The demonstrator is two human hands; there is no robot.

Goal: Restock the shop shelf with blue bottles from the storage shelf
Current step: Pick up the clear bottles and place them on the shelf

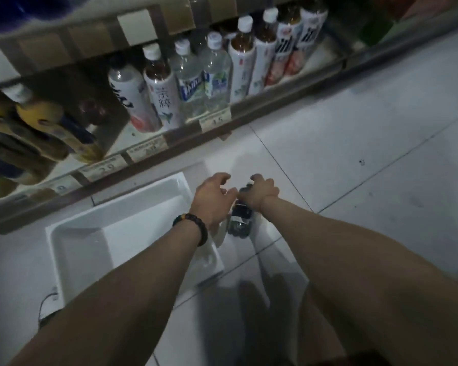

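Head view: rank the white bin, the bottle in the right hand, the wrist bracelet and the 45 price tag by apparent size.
white bin, largest
bottle next, partly hidden by the right hand
bracelet and 45 price tag look alike; unranked

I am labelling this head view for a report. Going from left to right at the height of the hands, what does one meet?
Tub → left hand → right hand, which grips the top of the bottle.

Eight upright drink bottles (161,88) line the shelf (275,103) at upper centre, with four price tags (216,118) on its rail. Below are two hands, the left hand (213,199) and the right hand (261,192), one dark bottle (241,217) and one white tray (77,249).
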